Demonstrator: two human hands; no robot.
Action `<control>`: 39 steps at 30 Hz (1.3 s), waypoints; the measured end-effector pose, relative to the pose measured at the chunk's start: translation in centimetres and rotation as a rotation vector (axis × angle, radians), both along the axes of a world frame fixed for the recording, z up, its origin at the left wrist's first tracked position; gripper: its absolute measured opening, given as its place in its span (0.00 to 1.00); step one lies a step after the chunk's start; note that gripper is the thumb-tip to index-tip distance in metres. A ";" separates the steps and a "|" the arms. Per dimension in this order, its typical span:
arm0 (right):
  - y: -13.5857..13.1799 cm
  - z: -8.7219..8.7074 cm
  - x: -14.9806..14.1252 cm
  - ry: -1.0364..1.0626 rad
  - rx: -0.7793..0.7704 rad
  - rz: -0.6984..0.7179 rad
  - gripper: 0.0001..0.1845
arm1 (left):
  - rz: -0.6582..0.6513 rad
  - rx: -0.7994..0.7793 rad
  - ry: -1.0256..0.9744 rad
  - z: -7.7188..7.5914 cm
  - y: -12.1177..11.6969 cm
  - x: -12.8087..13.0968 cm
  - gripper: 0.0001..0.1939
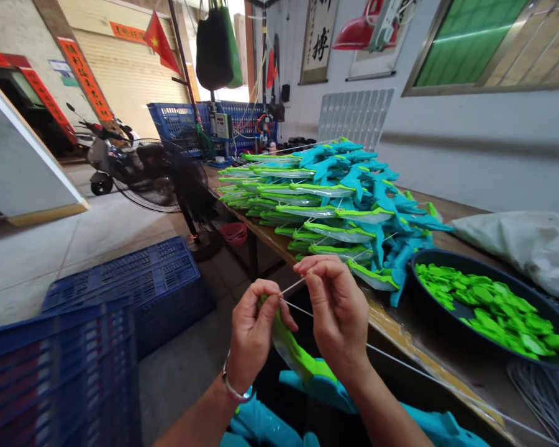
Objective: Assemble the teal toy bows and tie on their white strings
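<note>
My left hand (pixel 254 329) pinches the green tip of a plastic toy (pixel 294 351), which has a long green-and-translucent arm and a turquoise body hanging below. A thin white string (pixel 292 287) stretches from that tip to my right hand (pixel 338 310), whose thumb and fingers are closed on it. Another length of string (pixel 400 362) runs from the tip behind my right wrist to the lower right. More turquoise pieces (pixel 265 422) lie below my hands, partly hidden by my forearms. Beyond them, a tall pile of similar toys (pixel 347 195) covers the wooden table.
At right stands a dark round pan (pixel 427 315) of small green parts (pixel 498 310), beside a whitish sack (pixel 526 245) and a string bundle (pixel 540 397). Blue crates (pixel 121 273) stand on the floor at left, near a fan (pixel 149 177) and scooter (pixel 101 155).
</note>
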State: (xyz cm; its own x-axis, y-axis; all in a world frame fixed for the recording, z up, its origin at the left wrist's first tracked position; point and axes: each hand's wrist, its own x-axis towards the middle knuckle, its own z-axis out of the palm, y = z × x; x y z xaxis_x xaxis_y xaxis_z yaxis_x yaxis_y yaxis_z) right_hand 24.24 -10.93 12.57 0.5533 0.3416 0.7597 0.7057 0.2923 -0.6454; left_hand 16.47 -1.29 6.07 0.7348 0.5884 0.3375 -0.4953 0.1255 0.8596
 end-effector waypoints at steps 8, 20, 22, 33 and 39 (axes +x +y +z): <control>-0.9 -1.8 -0.8 -0.179 -0.185 0.019 0.06 | 0.133 0.046 0.039 0.5 -0.3 -0.2 0.06; -0.3 -1.1 0.7 0.529 -0.303 0.454 0.11 | -0.024 -0.048 -0.049 0.2 -0.3 -0.5 0.07; -0.4 -1.1 1.2 0.685 -0.338 0.626 0.16 | -0.111 -0.067 -0.087 0.2 -0.3 -0.5 0.08; -0.4 -1.3 0.6 0.667 -0.154 0.640 0.17 | -0.205 -0.075 -0.150 0.4 0.1 -0.4 0.08; -1.0 -1.2 1.0 0.188 -0.160 0.407 0.08 | -0.112 -0.157 -0.083 0.9 -0.3 0.0 0.07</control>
